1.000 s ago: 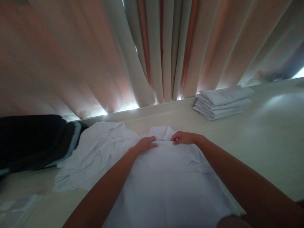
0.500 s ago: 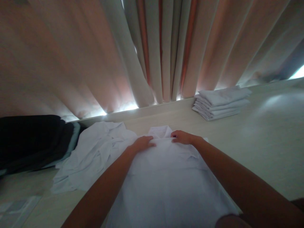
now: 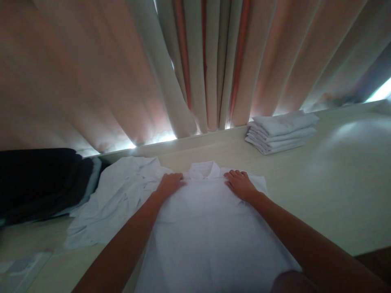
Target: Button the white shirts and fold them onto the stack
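Lying flat, white shirt [image 3: 207,228], collar up; left hand [image 3: 169,183], right hand [image 3: 241,185] pressing open-palmed, holding nothing.

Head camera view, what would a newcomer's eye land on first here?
The white shirt spread flat on the pale table, with the left hand and right hand pressed on its shoulders either side of the collar. Next, the stack of folded white shirts far right, under the curtains.
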Motion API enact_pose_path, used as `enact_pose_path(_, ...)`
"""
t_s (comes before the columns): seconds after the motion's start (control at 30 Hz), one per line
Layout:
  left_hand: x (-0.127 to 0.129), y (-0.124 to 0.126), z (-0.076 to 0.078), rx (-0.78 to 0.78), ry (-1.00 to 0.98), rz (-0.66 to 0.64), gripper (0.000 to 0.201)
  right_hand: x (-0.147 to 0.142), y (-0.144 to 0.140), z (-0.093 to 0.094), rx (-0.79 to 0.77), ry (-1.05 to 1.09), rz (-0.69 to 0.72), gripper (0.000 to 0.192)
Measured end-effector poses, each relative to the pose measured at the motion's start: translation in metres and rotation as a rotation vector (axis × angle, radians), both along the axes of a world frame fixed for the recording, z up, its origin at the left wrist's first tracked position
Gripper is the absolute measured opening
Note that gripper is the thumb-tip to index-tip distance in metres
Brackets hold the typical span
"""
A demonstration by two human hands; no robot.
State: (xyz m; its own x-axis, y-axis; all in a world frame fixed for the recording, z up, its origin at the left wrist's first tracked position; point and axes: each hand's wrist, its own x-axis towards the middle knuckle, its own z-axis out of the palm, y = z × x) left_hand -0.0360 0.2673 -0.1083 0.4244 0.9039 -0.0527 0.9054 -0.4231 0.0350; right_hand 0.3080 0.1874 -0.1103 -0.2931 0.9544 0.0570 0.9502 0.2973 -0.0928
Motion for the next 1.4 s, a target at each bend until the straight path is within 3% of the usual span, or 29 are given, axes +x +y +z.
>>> enact_pose_path(0.13,-0.016,-0.031,-0.004,0.136,-0.026,0.032,0.044,0.007,-0.031,-0.017,0.063,-0.021,0.077,0.052)
enact_pose_path(0.3,-0.055,-0.072,-0.04,0.164,0.001,-0.011,0.06,0.022,-0.058,-0.051,0.047,-0.04,0.102,0.062)
enact_pose_path(0.43,-0.075,-0.078,-0.059,0.087,0.012,0.005,0.061,0.025,-0.062,-0.052,0.037,-0.024,0.109,0.064)
enact_pose_path(0.77,-0.082,-0.07,-0.064,0.09,0.012,-0.03,0.067,0.046,-0.102,-0.054,0.063,-0.021,0.203,0.062)
enact_pose_path(0.9,-0.079,-0.072,-0.059,0.104,0.031,-0.04,0.068,0.045,-0.097,-0.046,0.046,-0.019,0.174,0.061)
enact_pose_path(1.07,-0.068,-0.082,-0.051,0.141,0.054,-0.051,0.082,0.032,-0.074,-0.032,0.019,0.018,0.002,0.059)
enact_pose_path(1.2,-0.069,-0.088,-0.057,0.106,0.042,-0.054,0.093,0.027,-0.061,-0.044,-0.012,-0.032,-0.095,0.065)
enact_pose_path(1.4,-0.082,-0.085,-0.066,0.09,0.006,-0.086,0.096,0.031,-0.062,-0.066,0.073,-0.047,-0.066,0.073)
